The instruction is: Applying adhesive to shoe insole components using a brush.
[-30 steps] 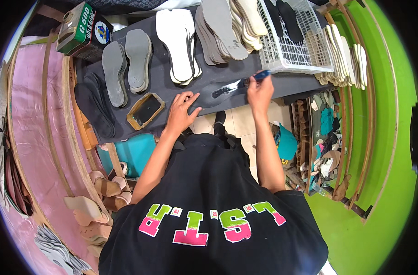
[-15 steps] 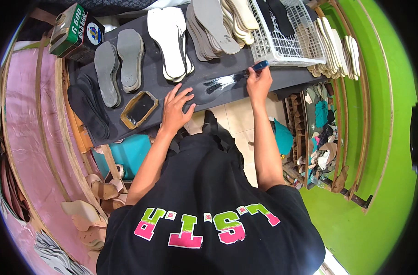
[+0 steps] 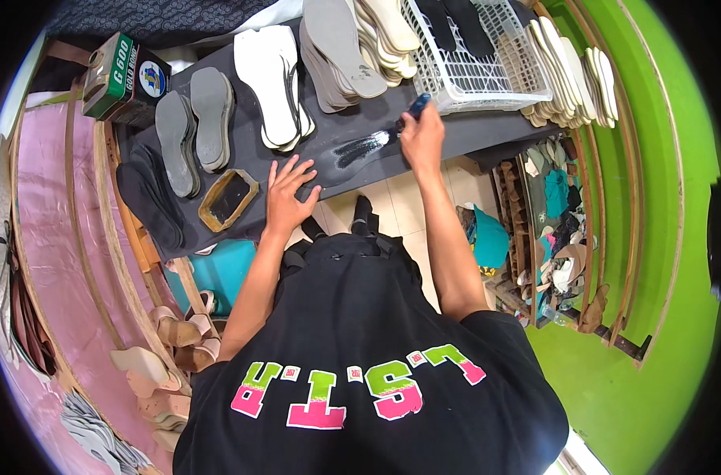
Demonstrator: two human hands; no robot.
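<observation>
My right hand (image 3: pixel 423 139) is wrapped round a brush with a dark blue handle (image 3: pixel 420 104), its tip angled down to the left. Beside that tip, a glossy whitish wet streak (image 3: pixel 364 148) lies on the dark sheet covering the table. My left hand (image 3: pixel 291 196) rests at the table's near edge, fingers spread and holding nothing. Just left of it stands a small yellowish-brown tray (image 3: pixel 228 200) with dark contents. Beyond my left hand lies a stack of white insole-shaped pieces (image 3: pixel 269 87).
Grey soles (image 3: pixel 212 119) and black ones (image 3: pixel 148 198) lie at the left, below a green-and-black metal can (image 3: pixel 127 79). Stacked grey pieces (image 3: pixel 337 55) and a white plastic basket (image 3: pixel 487 99) line the far side. Cream insoles (image 3: pixel 562 75) sit at the right.
The whole view has shifted slightly, so the table's things appear farther left. The brush handle leans a little more upright in my right hand. My left hand stays spread at the edge.
</observation>
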